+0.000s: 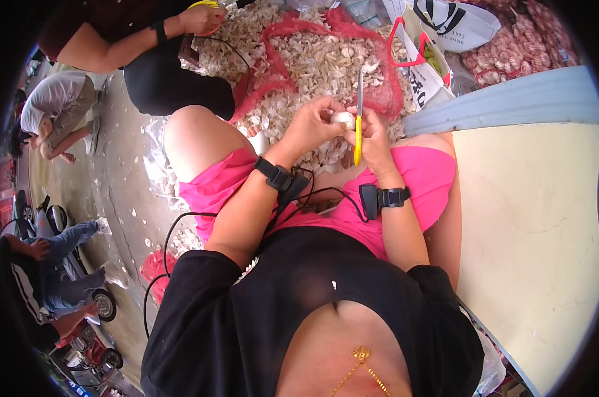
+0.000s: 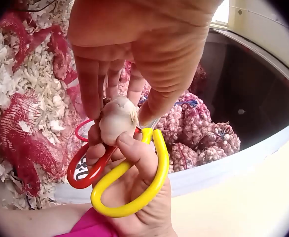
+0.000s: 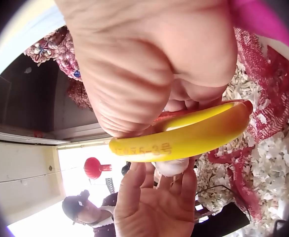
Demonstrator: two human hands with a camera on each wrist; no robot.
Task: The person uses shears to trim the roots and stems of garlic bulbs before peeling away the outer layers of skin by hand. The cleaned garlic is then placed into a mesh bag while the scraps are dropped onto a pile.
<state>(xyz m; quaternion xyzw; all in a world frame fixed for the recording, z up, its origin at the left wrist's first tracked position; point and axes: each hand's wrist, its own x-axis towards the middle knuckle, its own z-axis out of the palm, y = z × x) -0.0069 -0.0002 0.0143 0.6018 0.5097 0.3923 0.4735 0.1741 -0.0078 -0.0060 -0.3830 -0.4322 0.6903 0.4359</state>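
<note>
I sit in pink shorts with both hands raised in front of my knees. My left hand [image 1: 324, 119] pinches a white garlic bulb [image 1: 343, 120] by its fingertips; the left wrist view shows the fingers [image 2: 92, 94] and thumb round the bulb [image 2: 117, 118]. My right hand [image 1: 373, 132] grips scissors [image 1: 358, 135] with a yellow and a red handle [image 2: 129, 197], blades pointing away from me beside the bulb. In the right wrist view the yellow handle [image 3: 184, 140] crosses under my right palm [image 3: 149, 64], and the left hand [image 3: 154, 207] cups the bulb [image 3: 171, 167] below it.
A heap of garlic skins lies on red mesh [image 1: 313, 59] beyond my knees. Mesh bags of garlic [image 1: 511, 46] and a white carrier bag [image 1: 448, 26] stand at the far right. A cream panel [image 1: 531, 218] fills the right side. Another person [image 1: 114, 40] sits opposite; others crouch at left.
</note>
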